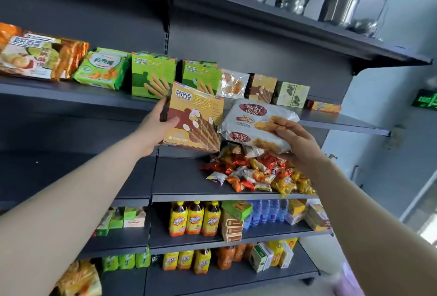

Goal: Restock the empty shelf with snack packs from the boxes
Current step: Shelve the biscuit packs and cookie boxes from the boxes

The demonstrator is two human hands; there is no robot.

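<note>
Hands hold one snack each in front of a dark grey metal shelf (71, 92). The left hand (155, 127) grips a yellow-and-brown cardboard box of wafer rolls (196, 118) by its 9 o'clock edge, with the thumb clamped across the printed front and the other fingers hidden behind. The box stands nearly upright with its face to the camera. Its long axis runs from 6 to 12 o'clock, with the top leaning slightly towards 1.

Just beside the box at 3 o'clock, the right hand (299, 142) holds a white plastic pack of cookies (253, 123). The fingers are curled together over the pack's 3 o'clock end. The pack's long axis runs roughly from 9 to 3 o'clock, with the right end a little lower.

Behind the box, at 11 o'clock, green cardboard snack boxes (153, 75) stand in a row on the shelf. At 6 o'clock from the pack, a heap of small foil-wrapped sweets (250, 172) lies on the board below. Yellow drink bottles (195, 217) stand lower still, and steel pots (340, 4) sit on the top board at 1 o'clock.
</note>
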